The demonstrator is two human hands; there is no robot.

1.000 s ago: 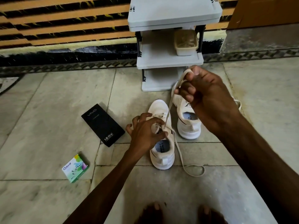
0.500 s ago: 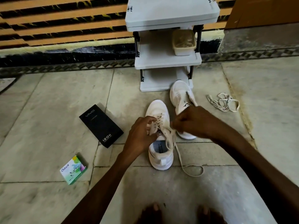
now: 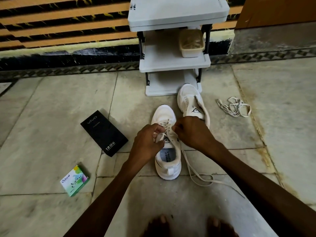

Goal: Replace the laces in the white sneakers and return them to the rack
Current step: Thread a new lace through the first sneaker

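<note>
On the stone floor (image 3: 51, 117) before us, the near white sneaker (image 3: 168, 168) stands upright, its toe pointing away toward the white rack (image 3: 174, 64) by the wall. Our left hand (image 3: 148, 142) is curled over the left side of its tongue, thumb and bent fingers pinching the lace (image 3: 193, 170) against the eyelet flap. Our right hand (image 3: 192, 132) is closed in a pinch on the same lace at the right row of eyelets; we cannot tell which eyelet its fingertips meet. From under that hand the lace runs down along the sneaker's right side, makes a slack loop on the floor beside the heel, and trails its free end off to our right.

The second sneaker (image 3: 189, 101) sits just beyond our right hand, its toe at the rack's lowest shelf and its tongue flopped open toward us. A tangled lace bundle (image 3: 234, 107) lies to its right, apart from it. On the rack's middle shelf, at the right, stands a beige lidded container (image 3: 191, 43). To our left lies a black box (image 3: 104, 132) marked 120W, and nearer us a small green box (image 3: 75, 180) marked Odonil. Our bare feet (image 3: 160, 223) show at the bottom edge
</note>
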